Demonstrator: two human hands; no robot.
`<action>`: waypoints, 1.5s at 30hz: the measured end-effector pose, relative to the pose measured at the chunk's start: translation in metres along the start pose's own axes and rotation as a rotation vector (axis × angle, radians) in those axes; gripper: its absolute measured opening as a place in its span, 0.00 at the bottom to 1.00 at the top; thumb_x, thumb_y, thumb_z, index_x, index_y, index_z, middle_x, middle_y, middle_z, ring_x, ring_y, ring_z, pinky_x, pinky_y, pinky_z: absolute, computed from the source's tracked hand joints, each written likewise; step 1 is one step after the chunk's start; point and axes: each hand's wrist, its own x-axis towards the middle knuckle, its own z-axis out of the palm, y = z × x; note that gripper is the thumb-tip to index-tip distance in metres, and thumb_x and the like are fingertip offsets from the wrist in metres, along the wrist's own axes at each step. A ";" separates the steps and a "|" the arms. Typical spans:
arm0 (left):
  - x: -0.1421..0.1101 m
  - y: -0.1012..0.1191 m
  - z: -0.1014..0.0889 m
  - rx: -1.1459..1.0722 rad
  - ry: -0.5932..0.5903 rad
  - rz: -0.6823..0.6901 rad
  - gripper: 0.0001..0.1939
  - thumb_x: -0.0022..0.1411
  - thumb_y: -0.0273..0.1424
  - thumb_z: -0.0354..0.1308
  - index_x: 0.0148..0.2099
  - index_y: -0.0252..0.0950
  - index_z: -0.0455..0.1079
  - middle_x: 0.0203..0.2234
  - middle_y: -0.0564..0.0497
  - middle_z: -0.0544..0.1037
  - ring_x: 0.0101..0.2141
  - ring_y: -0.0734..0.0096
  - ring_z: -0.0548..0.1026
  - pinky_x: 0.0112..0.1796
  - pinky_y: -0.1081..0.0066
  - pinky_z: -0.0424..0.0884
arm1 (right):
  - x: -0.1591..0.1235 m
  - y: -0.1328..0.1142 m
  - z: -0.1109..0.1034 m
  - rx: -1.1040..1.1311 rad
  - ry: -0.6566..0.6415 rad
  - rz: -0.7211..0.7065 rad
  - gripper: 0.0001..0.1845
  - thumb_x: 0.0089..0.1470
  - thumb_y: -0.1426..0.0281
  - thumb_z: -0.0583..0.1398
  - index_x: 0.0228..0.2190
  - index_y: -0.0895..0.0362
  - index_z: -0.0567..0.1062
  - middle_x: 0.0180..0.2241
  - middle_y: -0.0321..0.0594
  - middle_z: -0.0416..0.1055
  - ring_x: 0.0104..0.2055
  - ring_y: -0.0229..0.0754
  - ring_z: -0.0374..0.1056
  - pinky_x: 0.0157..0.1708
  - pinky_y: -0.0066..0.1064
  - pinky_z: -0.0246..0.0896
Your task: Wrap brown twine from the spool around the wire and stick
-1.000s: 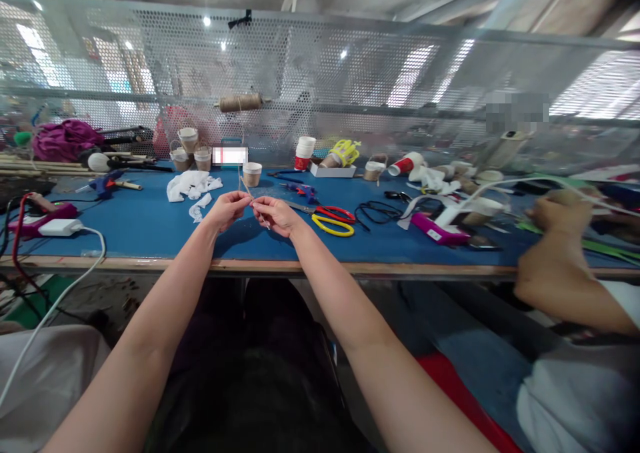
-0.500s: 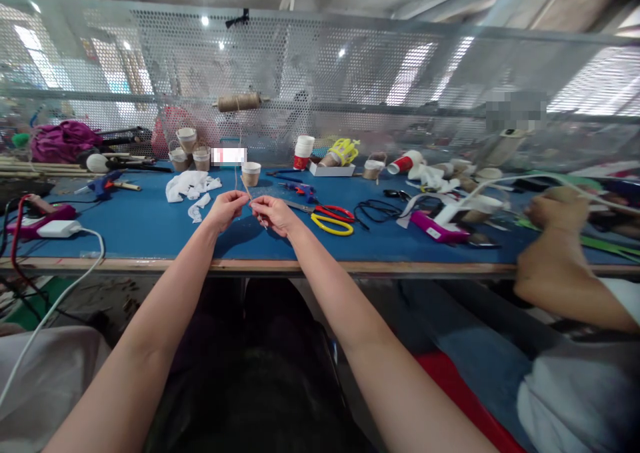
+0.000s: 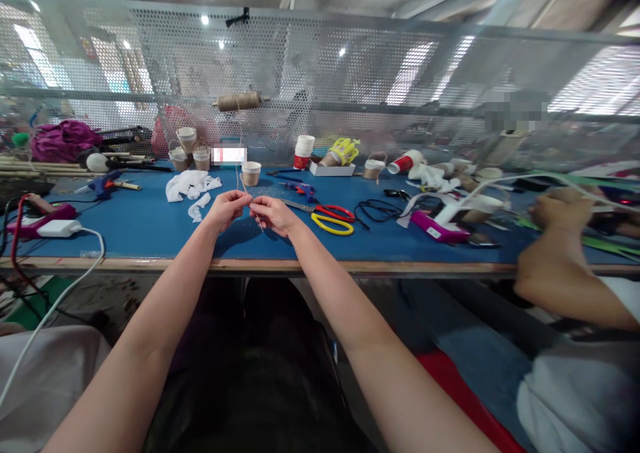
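Note:
My left hand (image 3: 229, 209) and my right hand (image 3: 273, 214) meet fingertip to fingertip above the blue tabletop, both pinched. Between them is brown twine (image 3: 237, 173), which hangs down from a spool (image 3: 239, 102) to my fingers. A thin tan strand (image 3: 243, 185) slants up out of the pinch, and a short end pokes out below my right fingers. Just behind my hands stands a twine-wrapped paper cup (image 3: 251, 173). Scissors (image 3: 334, 218) with one red and one yellow handle lie right of my right hand.
Left are white cloth scraps (image 3: 193, 186), a glue gun (image 3: 106, 185) and a power strip (image 3: 43, 221). A second glue gun (image 3: 302, 190), stacked cups (image 3: 303, 151) and a purple power strip (image 3: 439, 227) lie to the right. A co-worker's hand (image 3: 563, 207) works at the far right.
My fingertips parted slightly, then closed together again around the strand. The tan strand has shifted its slant a little. The camera view has moved slightly.

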 end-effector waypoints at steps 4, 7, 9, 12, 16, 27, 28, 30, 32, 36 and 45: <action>0.002 -0.002 -0.001 0.013 0.028 -0.002 0.12 0.40 0.30 0.64 0.22 0.32 0.63 0.10 0.61 0.59 0.11 0.87 0.54 0.14 0.79 0.46 | 0.002 0.004 0.000 -0.032 0.068 -0.039 0.11 0.40 0.67 0.63 0.23 0.58 0.64 0.17 0.29 0.63 0.15 0.27 0.55 0.11 0.20 0.48; 0.003 -0.004 -0.001 0.033 0.048 -0.006 0.12 0.40 0.30 0.64 0.21 0.32 0.63 0.09 0.61 0.59 0.11 0.87 0.54 0.14 0.79 0.46 | 0.003 0.006 0.001 -0.055 0.090 -0.056 0.11 0.40 0.69 0.63 0.23 0.58 0.65 0.16 0.28 0.63 0.14 0.27 0.54 0.11 0.20 0.48; 0.003 -0.004 -0.002 0.043 0.049 -0.005 0.12 0.39 0.31 0.64 0.21 0.32 0.63 0.09 0.61 0.59 0.11 0.87 0.53 0.14 0.79 0.46 | 0.002 0.005 0.001 -0.057 0.088 -0.055 0.11 0.40 0.69 0.63 0.23 0.58 0.65 0.16 0.29 0.63 0.14 0.27 0.54 0.11 0.20 0.48; 0.003 -0.003 -0.002 0.050 0.042 0.012 0.11 0.39 0.31 0.64 0.22 0.32 0.64 0.11 0.60 0.61 0.13 0.86 0.56 0.16 0.79 0.50 | 0.001 0.002 0.000 -0.043 0.048 -0.030 0.11 0.40 0.67 0.63 0.22 0.59 0.66 0.17 0.30 0.63 0.14 0.27 0.55 0.11 0.20 0.49; 0.003 -0.004 -0.002 0.065 0.032 0.058 0.11 0.39 0.30 0.64 0.22 0.32 0.65 0.17 0.57 0.67 0.17 0.84 0.62 0.20 0.79 0.56 | 0.000 0.000 0.000 -0.013 -0.014 0.004 0.12 0.40 0.65 0.62 0.23 0.59 0.66 0.17 0.31 0.64 0.15 0.28 0.56 0.12 0.20 0.49; 0.010 -0.010 -0.007 0.220 0.146 0.227 0.05 0.39 0.26 0.63 0.21 0.33 0.69 0.34 0.48 0.72 0.42 0.69 0.67 0.40 0.74 0.60 | 0.002 0.004 0.001 -0.072 0.073 -0.049 0.10 0.40 0.68 0.62 0.22 0.58 0.65 0.17 0.29 0.63 0.14 0.27 0.55 0.10 0.20 0.48; 0.010 -0.010 -0.008 0.233 0.154 0.237 0.05 0.39 0.26 0.63 0.21 0.33 0.70 0.36 0.47 0.71 0.44 0.67 0.66 0.42 0.73 0.59 | 0.001 0.004 0.001 -0.081 0.080 -0.056 0.09 0.41 0.68 0.62 0.22 0.58 0.65 0.17 0.29 0.63 0.14 0.27 0.55 0.10 0.20 0.48; 0.010 -0.010 -0.008 0.250 0.152 0.248 0.05 0.39 0.26 0.63 0.22 0.33 0.70 0.37 0.47 0.72 0.46 0.65 0.65 0.43 0.72 0.59 | 0.000 0.004 0.002 -0.096 0.092 -0.068 0.09 0.41 0.69 0.61 0.22 0.58 0.65 0.16 0.28 0.63 0.13 0.27 0.54 0.10 0.20 0.47; 0.010 -0.010 -0.006 0.249 0.131 0.255 0.05 0.40 0.27 0.63 0.21 0.33 0.69 0.36 0.47 0.73 0.44 0.65 0.66 0.42 0.71 0.60 | 0.000 0.003 0.002 -0.105 0.097 -0.078 0.08 0.41 0.70 0.61 0.22 0.58 0.65 0.16 0.28 0.62 0.13 0.26 0.53 0.10 0.20 0.46; 0.007 -0.009 -0.002 0.210 0.082 0.249 0.06 0.42 0.28 0.60 0.22 0.32 0.65 0.28 0.50 0.74 0.34 0.72 0.70 0.36 0.73 0.63 | -0.001 0.001 0.002 -0.100 0.089 -0.078 0.08 0.41 0.70 0.62 0.21 0.58 0.65 0.15 0.28 0.62 0.13 0.27 0.53 0.11 0.20 0.47; 0.004 -0.005 -0.001 0.153 0.042 0.142 0.10 0.43 0.32 0.61 0.23 0.33 0.63 0.14 0.59 0.64 0.13 0.85 0.57 0.15 0.78 0.51 | -0.001 -0.002 0.002 0.003 0.024 0.006 0.13 0.39 0.64 0.63 0.22 0.58 0.65 0.17 0.29 0.63 0.15 0.27 0.55 0.11 0.20 0.47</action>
